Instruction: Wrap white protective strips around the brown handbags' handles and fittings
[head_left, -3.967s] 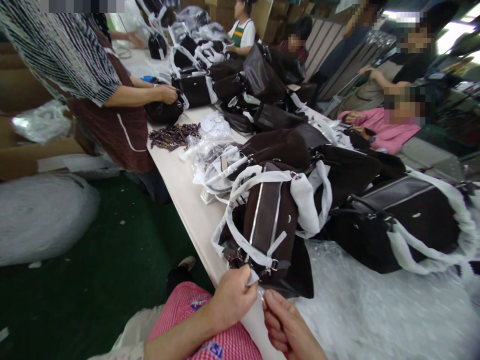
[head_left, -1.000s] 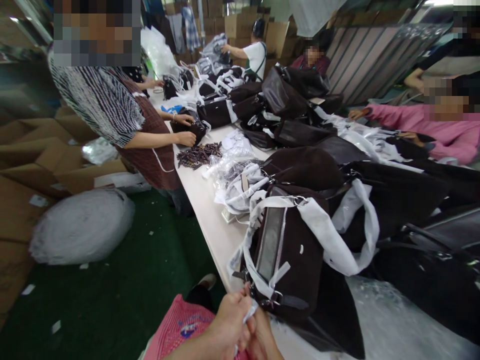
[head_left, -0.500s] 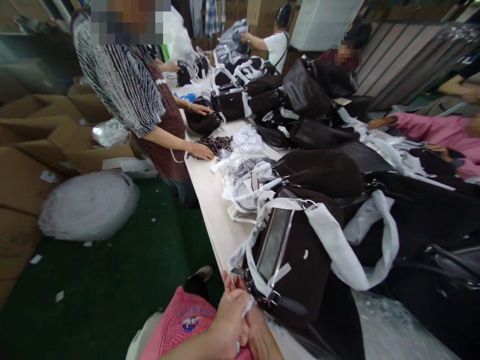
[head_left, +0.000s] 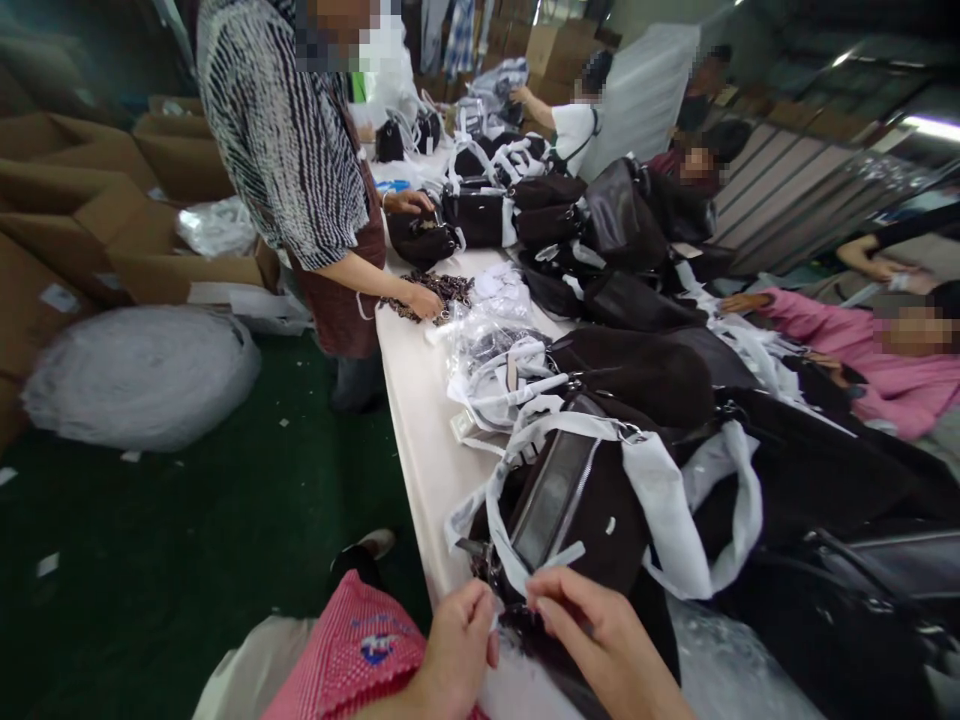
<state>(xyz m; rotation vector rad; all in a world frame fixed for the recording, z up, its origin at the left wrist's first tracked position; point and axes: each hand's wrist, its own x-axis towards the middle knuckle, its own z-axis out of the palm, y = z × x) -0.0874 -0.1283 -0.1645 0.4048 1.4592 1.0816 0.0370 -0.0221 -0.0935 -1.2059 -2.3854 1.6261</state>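
A dark brown handbag (head_left: 611, 500) with a zipped top lies in front of me on the table. Its strap (head_left: 667, 500) is wrapped in white paper. Beside the bag's near end, low in the view, is my left hand (head_left: 459, 645), its fingers closed; a scrap of white shows at the fingertips, too small to name. My right hand (head_left: 604, 635) is over the bag's near corner, thumb and forefinger curled in toward each other. What they pinch, if anything, I cannot make out. A gap separates the two hands.
More dark bags (head_left: 637, 375) cover the white table (head_left: 412, 420). Across from me, a person in a striped top (head_left: 285, 150) handles a pile of dark straps (head_left: 435, 295). Cardboard boxes (head_left: 75, 220) and a plastic-wrapped bundle (head_left: 146, 375) stand left. A pink-sleeved person (head_left: 825, 340) works at right.
My hands, clasped together before, have come apart; the right one has moved right, over the bag. My view has shifted. The striped-top person's near hand has lifted slightly at the strap pile.
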